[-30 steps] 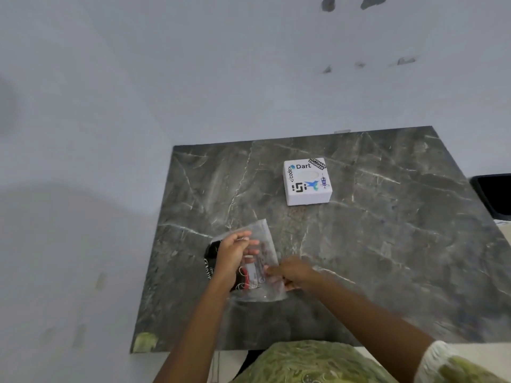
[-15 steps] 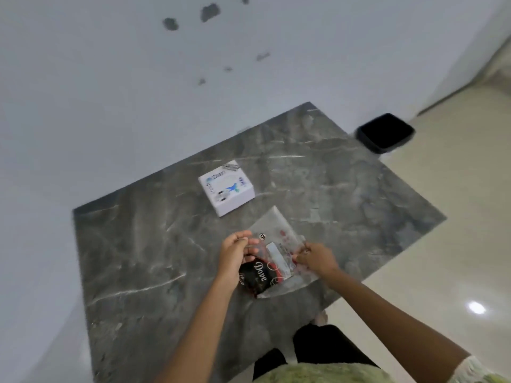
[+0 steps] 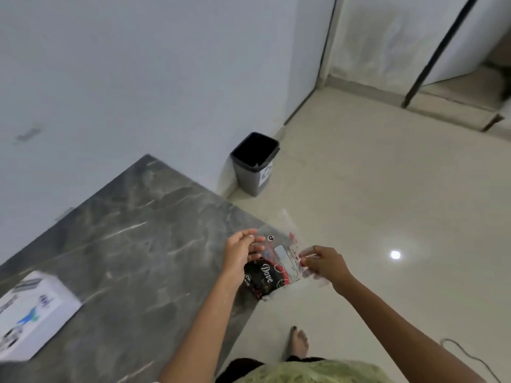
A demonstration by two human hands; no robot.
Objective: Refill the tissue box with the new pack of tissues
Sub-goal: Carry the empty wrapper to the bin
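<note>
Spanning both hands, the tissue wrapper (image 3: 279,261) hangs between left hand (image 3: 240,254) and right hand (image 3: 324,264).

"Dove" in white script on the dark part of the pack (image 3: 272,268). White label above it, print too small to read. Stickers on the white box (image 3: 33,313), blurred, unreadable. Label on the bin (image 3: 255,164), illegible too.

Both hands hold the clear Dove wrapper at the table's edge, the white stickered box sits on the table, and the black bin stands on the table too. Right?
Not quite: the head view shows the black bin standing on the floor by the wall, beyond the table. The rest holds: left hand and right hand hold the wrapper; the box sits on the table.
</note>
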